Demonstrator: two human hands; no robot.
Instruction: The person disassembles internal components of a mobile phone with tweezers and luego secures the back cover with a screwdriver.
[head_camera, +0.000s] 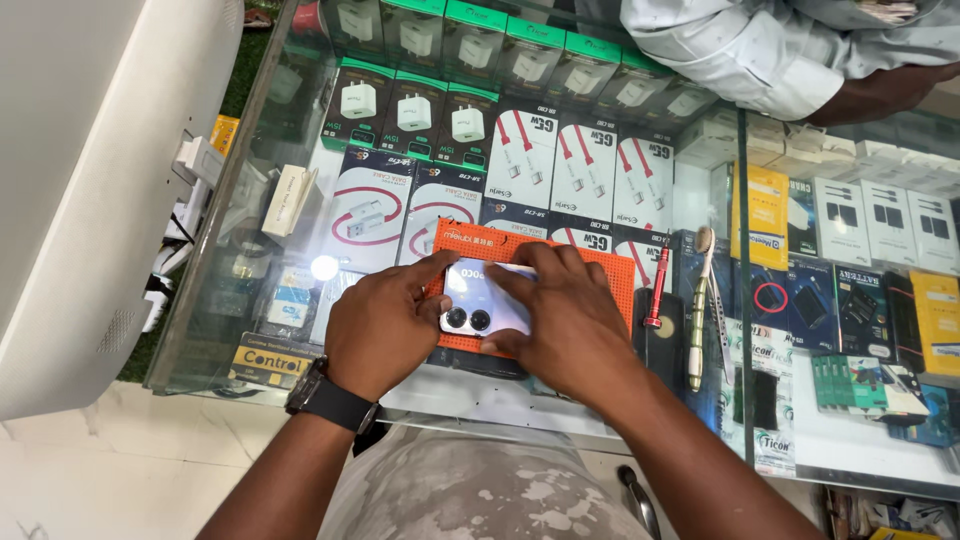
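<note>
Both your hands rest on a pale blue smartphone (487, 305) that lies face down on an orange work mat (600, 275) on the glass surface (480, 400). Your left hand (385, 325) covers the phone's left edge, thumb laid along its top side, and your right hand (560, 315) presses flat over its right half, fingers spread toward the top edge; the hands sit close together, both touching the phone without closing around it. The two round camera lenses show between them. Just right of the mat lie a red screwdriver (657, 288) and a longer silver-green one (698, 310). Under the glass, green-topped black charger boxes (413, 110) stand in rows at the back, white cable boxes with red cords (585, 165) lie in front of them, and white boxes with a coiled red-and-white cable (365, 205) lie to the left. A yellow-and-black label (270, 360) sits at the near left corner, and yellow boxes (765, 210) lie to the right. Another person's white sleeve (740, 50) rests at the far edge.
</note>
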